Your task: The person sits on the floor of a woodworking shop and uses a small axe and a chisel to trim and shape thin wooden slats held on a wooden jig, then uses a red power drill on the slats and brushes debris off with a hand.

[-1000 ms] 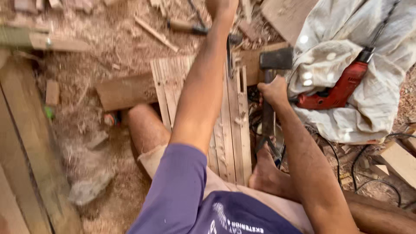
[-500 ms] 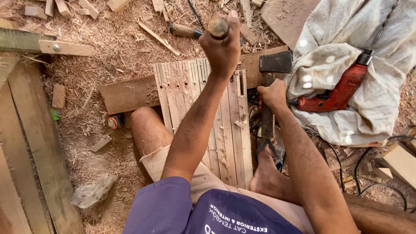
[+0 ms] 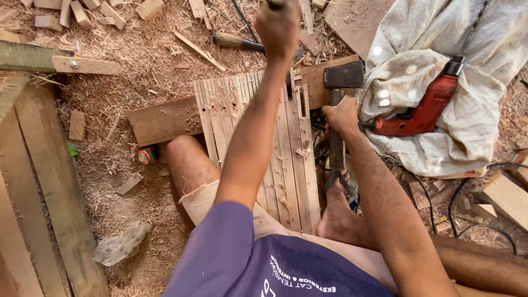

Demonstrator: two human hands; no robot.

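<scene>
Two hands were busy over the slatted wood panel (image 3: 258, 148), which lay across a brown board (image 3: 165, 118) on the sawdust, right in front of our legs. Left hand (image 3: 278, 26) was fisted tight around a tool handle near the frame's top edge; the handle's end barely showed, so we couldn't tell what tool it was. Compared with half a second earlier, that hand sat higher and closer to the top edge, and the view had tilted a bit. Against the one-second frame, the hand was back in view rather than cut off.

Right hand (image 3: 342, 116) was wrapped around the shaft of a hammer (image 3: 342, 82), whose dark head rested on the board's far end, just beside the panel's right edge. That grip and position looked unchanged across all three frames.

Red power drill (image 3: 421, 113) lay on a crumpled white sack (image 3: 440, 71), just right of the hammer, same spot as before. Wooden-handled chisel (image 3: 234, 40) lay on the shavings beyond the panel, near the left hand. Bare foot (image 3: 338, 217) rested beside the panel's near right corner.
</scene>
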